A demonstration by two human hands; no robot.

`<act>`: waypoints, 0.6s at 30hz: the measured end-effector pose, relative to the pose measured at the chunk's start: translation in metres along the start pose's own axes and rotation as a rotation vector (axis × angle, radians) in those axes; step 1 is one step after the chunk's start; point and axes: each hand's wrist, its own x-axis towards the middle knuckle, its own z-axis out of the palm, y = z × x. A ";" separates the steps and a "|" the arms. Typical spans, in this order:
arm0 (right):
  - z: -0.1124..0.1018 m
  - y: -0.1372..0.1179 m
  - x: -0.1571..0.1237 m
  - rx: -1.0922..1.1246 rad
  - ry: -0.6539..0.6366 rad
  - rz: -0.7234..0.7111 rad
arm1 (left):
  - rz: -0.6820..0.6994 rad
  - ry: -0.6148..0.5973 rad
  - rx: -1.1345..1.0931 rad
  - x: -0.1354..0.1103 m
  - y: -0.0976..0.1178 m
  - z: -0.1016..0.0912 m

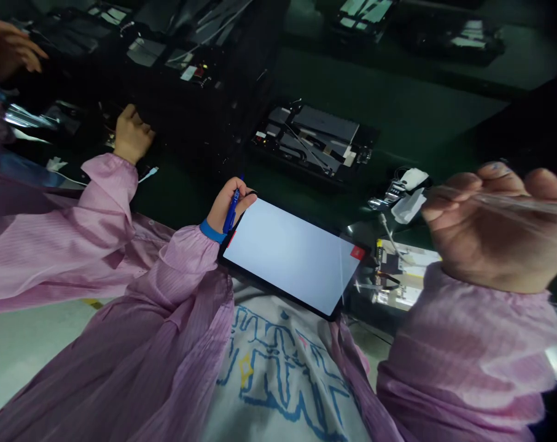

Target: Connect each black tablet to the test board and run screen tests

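Observation:
My left hand (pixel 223 205) grips the left end of a tablet (pixel 292 258) with a lit white screen and red patches at two edges. A blue pen (pixel 231 213) is also held in that hand, and a blue band circles the wrist. The tablet is tilted, close to my chest. On the right, my raised right hand (pixel 503 236) has its fingers curled. A thin clear plastic film (pixel 522 202) stretches across them and runs off toward the right edge. Its far end is out of view.
An opened device with exposed parts (pixel 317 141) lies on the dark table beyond the tablet. Metal tool-like items and white pieces (pixel 400 196) lie near my right hand, above a yellow-edged sheet (pixel 407 264). At left, a co-worker's hand (pixel 133 135) rests near cables.

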 end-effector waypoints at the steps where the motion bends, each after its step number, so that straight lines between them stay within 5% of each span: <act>1: 0.001 0.000 -0.001 -0.021 -0.015 0.002 | 0.003 -0.002 0.007 0.000 0.001 0.000; 9: 0.018 0.027 -0.015 0.095 -0.108 -0.023 | 0.036 -0.005 0.068 -0.002 0.004 0.000; 18: 0.037 0.063 -0.037 -0.213 -0.374 -0.010 | 0.016 0.016 0.057 -0.005 0.002 -0.001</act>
